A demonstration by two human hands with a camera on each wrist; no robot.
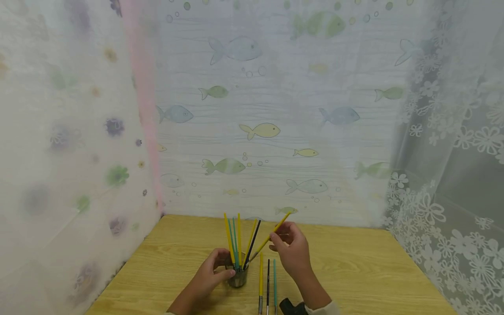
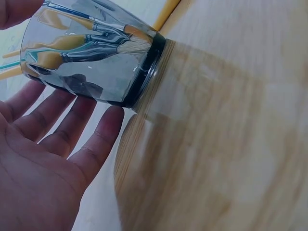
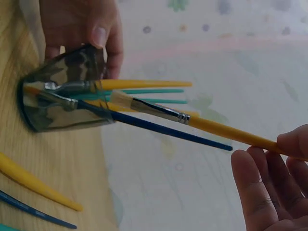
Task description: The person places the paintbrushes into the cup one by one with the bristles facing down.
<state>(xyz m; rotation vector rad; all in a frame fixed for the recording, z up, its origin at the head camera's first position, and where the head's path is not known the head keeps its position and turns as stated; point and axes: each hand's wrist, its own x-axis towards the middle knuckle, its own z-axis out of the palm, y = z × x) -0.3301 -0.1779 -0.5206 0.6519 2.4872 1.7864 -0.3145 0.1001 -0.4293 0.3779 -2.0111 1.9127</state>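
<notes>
A clear drinking glass (image 1: pixel 237 282) stands on the table, with several yellow, turquoise and dark blue paintbrushes (image 1: pixel 239 240) in it, bristles down. My left hand (image 1: pixel 208 273) holds the glass from the left, thumb in front and fingers behind; its fingertips meet the side of the glass in the left wrist view. Between thumb and fingertips, my right hand (image 1: pixel 293 253) pinches a yellow paintbrush (image 3: pixel 231 131) by its handle. That brush slants down to the left. Its pale flat bristles (image 3: pixel 120 98) are by the glass's rim; whether they touch it I cannot tell.
On the wooden table (image 1: pixel 354 267), right of the glass, lie a yellow paintbrush (image 1: pixel 260 275), a dark one (image 1: pixel 268 280) and a turquoise one (image 1: pixel 274 280), side by side. A black object (image 1: pixel 291 307) is at my right wrist. A fish-patterned curtain (image 1: pixel 275 96) hangs behind the table.
</notes>
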